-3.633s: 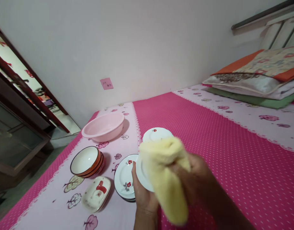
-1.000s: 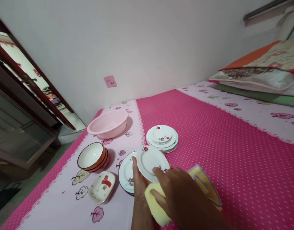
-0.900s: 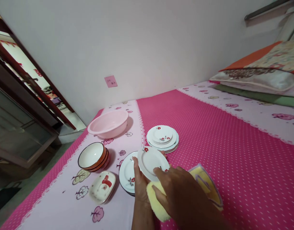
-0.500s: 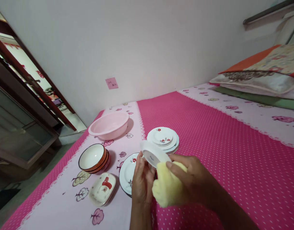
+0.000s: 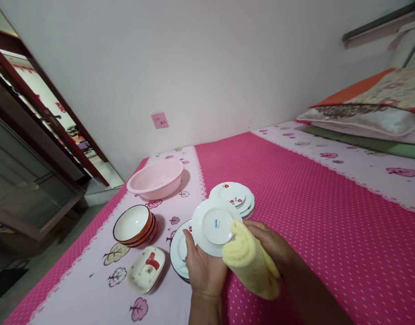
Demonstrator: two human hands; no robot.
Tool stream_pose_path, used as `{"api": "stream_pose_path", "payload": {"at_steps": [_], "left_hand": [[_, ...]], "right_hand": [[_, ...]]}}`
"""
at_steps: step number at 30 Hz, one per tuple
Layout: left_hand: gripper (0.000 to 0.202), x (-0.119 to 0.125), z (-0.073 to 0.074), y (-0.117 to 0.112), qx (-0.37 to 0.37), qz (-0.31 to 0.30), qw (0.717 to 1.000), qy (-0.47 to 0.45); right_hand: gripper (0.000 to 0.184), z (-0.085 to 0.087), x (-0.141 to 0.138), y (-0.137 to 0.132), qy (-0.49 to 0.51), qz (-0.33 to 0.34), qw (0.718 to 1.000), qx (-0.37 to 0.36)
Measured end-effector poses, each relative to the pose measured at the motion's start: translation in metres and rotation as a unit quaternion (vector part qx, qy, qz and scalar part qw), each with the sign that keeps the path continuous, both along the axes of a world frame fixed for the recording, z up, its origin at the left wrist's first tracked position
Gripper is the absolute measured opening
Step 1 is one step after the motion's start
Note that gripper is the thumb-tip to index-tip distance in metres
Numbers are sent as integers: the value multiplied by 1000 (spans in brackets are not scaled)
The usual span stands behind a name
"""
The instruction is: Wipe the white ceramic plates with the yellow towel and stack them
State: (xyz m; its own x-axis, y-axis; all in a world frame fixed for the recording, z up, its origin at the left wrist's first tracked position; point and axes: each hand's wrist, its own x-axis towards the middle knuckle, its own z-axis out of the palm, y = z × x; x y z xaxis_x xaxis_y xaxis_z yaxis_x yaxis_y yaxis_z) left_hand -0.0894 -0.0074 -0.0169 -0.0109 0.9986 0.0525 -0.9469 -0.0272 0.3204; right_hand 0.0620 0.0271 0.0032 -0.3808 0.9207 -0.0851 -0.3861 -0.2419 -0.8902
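A small white plate [image 5: 207,230] is turned with its underside and blue mark toward me. My left hand [image 5: 205,268] supports its lower edge, thumb along the near left side. A folded yellow cloth [image 5: 249,262] hangs from my right hand [image 5: 271,243], whose fingers are partly hidden behind it; the cloth's upper end touches the plate's right part. Behind the held plate lies a stack of white plates with red flowers [image 5: 232,194]. Another flowered plate with a dark rim [image 5: 178,248] sits left of my left hand, partly covered by it.
Nested brown-sided bowls [image 5: 132,225] stand to the left, with a squarish dish bearing a red scarf pattern [image 5: 146,271] nearer me. A pink basin [image 5: 156,180] is farther back by the wall. Pillows [image 5: 370,113] are piled at the right on the pink bedspread [image 5: 315,216].
The held plate has turned from a steep tilt so its underside faces me more fully. My right hand and the cloth have shifted slightly right and down; the cloth now hangs longer.
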Motion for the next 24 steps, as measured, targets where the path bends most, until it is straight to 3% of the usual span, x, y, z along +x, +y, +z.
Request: {"api": "stream_pose_path", "payload": {"at_steps": [9, 18, 24], "left_hand": [[63, 0, 8, -5, -37, -10, 999, 4], [60, 0, 8, -6, -23, -7, 1000, 11], [83, 2, 7, -7, 4, -17, 999, 32]], "right_hand": [[30, -18, -2, -1, -53, -27, 998, -27], [29, -5, 2, -5, -63, 4, 998, -14], [35, -5, -3, -8, -57, 43, 997, -10]]}}
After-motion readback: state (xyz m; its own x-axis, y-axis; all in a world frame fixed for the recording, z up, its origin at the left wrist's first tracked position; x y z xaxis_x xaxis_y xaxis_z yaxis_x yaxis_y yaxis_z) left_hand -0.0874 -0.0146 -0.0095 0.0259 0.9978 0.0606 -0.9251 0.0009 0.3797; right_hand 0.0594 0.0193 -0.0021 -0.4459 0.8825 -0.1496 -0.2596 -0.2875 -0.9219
